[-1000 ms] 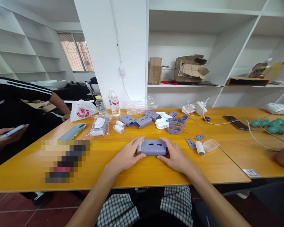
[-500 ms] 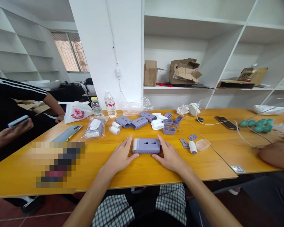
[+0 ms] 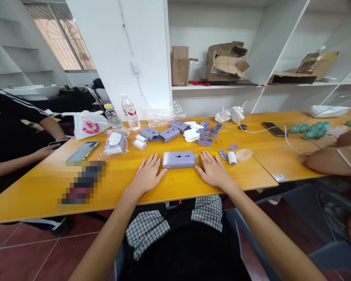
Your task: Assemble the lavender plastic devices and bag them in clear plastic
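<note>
A purple plastic case (image 3: 179,160) with two dark cut-outs on top and a white left end lies on the wooden table in front of me. My left hand (image 3: 148,174) rests flat to its left, fingers spread, holding nothing. To the right, my right hand (image 3: 213,170) also lies flat with fingers apart, close to the case's right end. Behind it are several loose purple housings (image 3: 169,134) and white brush-like parts (image 3: 191,135). Right of my right hand lie flat purple rings (image 3: 222,154), a white roller (image 3: 232,158) and a clear plastic tray (image 3: 244,155).
Two bottles (image 3: 130,112) and a white plastic bag (image 3: 90,125) stand at the back left. Nearer are a bagged set of parts (image 3: 116,143) and a phone (image 3: 83,151). Cables, another phone (image 3: 272,129) and green objects (image 3: 311,129) lie right. People sit on both sides.
My hands have moved off the case's ends and flattened onto the table beside it. My view has tilted downward. The person at left has lowered their phone.
</note>
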The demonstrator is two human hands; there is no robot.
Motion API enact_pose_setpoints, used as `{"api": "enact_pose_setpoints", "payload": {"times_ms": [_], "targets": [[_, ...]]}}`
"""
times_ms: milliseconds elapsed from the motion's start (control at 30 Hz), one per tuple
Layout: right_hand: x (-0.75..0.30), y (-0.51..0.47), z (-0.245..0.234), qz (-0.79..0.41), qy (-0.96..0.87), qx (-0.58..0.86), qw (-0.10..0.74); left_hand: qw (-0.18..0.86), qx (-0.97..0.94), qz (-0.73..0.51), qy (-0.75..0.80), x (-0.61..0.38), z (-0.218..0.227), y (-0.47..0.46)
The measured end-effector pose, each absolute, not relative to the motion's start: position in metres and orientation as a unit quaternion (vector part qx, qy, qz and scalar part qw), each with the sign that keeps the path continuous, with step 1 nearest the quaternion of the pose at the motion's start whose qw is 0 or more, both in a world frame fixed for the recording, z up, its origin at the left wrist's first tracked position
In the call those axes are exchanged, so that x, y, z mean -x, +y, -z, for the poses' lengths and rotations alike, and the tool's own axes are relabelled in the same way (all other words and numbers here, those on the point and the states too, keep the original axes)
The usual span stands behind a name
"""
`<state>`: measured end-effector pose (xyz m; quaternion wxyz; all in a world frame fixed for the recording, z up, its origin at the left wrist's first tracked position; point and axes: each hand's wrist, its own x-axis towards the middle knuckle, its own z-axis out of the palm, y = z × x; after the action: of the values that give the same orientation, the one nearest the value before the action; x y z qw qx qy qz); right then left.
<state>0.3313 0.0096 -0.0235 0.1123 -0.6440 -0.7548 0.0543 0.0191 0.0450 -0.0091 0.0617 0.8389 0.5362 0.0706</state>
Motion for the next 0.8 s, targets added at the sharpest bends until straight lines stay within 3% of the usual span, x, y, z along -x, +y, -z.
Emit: {"api": "enact_pose_setpoints", "payload": {"times_ms": [800], "targets": [[-0.335,0.013,0.025,-0.059,-0.749,0.657,0.062,0.044,-0.844,-0.037,0.533,-0.019,0.006,0.033]]}}
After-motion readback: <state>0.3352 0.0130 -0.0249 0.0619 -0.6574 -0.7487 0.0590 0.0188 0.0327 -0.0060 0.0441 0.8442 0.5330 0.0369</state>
